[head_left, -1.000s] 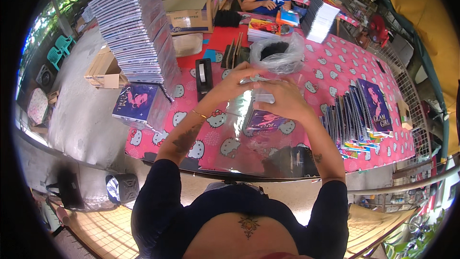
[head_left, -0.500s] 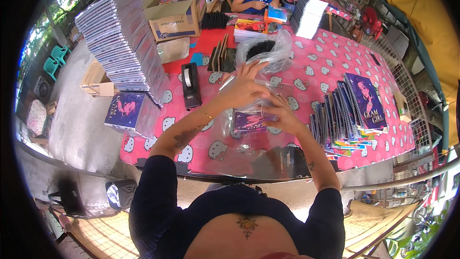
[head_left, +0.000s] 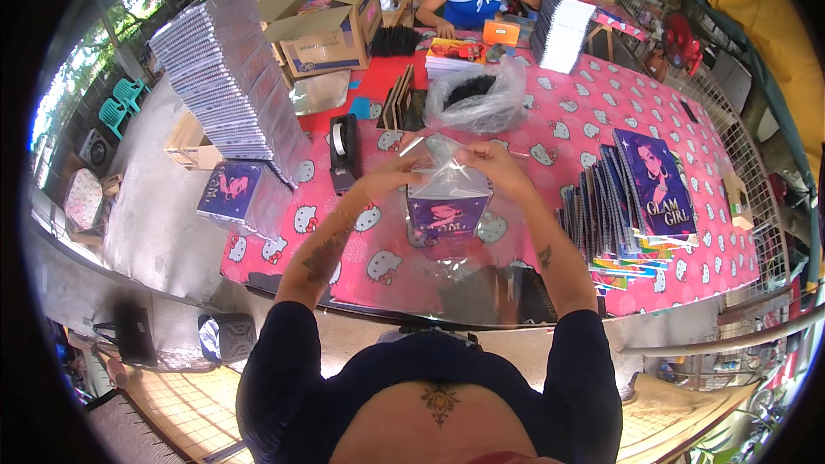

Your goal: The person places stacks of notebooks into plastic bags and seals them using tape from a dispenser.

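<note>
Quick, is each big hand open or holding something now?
Left hand: closed, holding clear plastic by the purple notebooks.
Right hand: closed, holding the same clear plastic.

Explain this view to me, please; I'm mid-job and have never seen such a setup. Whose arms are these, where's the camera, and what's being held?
There is no robot here: these are a person's bare left hand and right hand. The wide, curved view comes from a fisheye camera on that person's head, looking down, so straight edges bend.

Both hands have fingers at clear plastic film over a purple-covered notebook bundle; how firmly each grips is hard to tell.

On the pink patterned tablecloth, a black tape dispenser stands left of the bundle and overlapping spiral notebooks lie to the right. A tall notebook stack rises at far left. Across the table sits another person in a blue top.
</note>
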{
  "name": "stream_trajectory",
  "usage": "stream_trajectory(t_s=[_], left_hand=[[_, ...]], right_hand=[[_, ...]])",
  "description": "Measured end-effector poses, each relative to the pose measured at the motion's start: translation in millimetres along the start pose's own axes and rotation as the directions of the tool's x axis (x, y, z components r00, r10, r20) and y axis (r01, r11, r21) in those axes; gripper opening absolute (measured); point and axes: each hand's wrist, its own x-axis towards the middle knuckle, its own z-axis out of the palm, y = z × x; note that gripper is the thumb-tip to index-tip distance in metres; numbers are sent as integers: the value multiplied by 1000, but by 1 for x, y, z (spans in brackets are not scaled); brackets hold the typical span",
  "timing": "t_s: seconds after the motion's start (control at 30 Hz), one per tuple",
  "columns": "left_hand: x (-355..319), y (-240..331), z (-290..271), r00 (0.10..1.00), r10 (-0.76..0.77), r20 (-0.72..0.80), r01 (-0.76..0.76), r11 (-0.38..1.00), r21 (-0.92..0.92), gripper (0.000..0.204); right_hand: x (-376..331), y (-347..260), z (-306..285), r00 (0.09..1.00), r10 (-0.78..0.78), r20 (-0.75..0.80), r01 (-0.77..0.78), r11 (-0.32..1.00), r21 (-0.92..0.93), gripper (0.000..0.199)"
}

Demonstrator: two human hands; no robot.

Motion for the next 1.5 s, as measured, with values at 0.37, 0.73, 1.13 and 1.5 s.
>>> stream_trajectory(t_s=[0.37,0.73,1.13,1.5], left_hand=[[-48,58,56,797,604,-14,-439,595,674,38],[-14,76,57,955,233,-186,-32,700,713,48],[-68,-89,-92,416,-461,-784,335,879,-339,28],[-96,-144,-27,330,-363,-871,-352,809,-471,7]], right_hand=[[-69,-15,34,831,-556,-9,418,635,-649,28],[-38,-23,22,856,-515,-47,260,507,-822,38],[-10,20,14,971,-146,-191,111,976,-186,27],[-10,20,16,973,-156,-169,132,981,-145,26]])
